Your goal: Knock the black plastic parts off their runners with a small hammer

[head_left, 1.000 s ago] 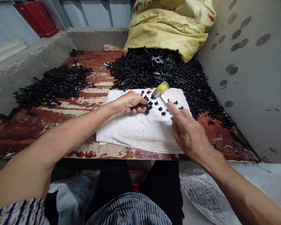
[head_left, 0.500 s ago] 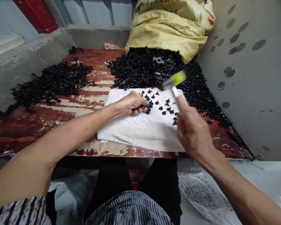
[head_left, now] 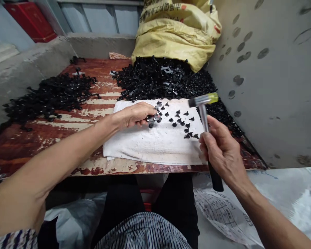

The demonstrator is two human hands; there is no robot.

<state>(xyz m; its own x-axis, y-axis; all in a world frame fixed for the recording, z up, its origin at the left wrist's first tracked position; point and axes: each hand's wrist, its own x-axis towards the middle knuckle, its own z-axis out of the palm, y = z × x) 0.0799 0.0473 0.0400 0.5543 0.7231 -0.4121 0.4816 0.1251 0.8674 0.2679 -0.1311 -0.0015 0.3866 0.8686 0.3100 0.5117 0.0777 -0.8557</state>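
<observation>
Right fingers (head_left: 209,136) wrap tightly around a small yellow-tipped hammer (head_left: 203,103), its head now level rather than tilted, just above a white towel (head_left: 134,148) on the desk (head_left: 98,69). Left fingers (head_left: 147,116) pinch black plastic studs (head_left: 151,121) beside it.

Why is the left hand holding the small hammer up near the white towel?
That's the wrong hand: the head view shows the small hammer in the right hand, not the left. It is held up near the white towel, and the left hand is at the black plastic pieces.
</observation>
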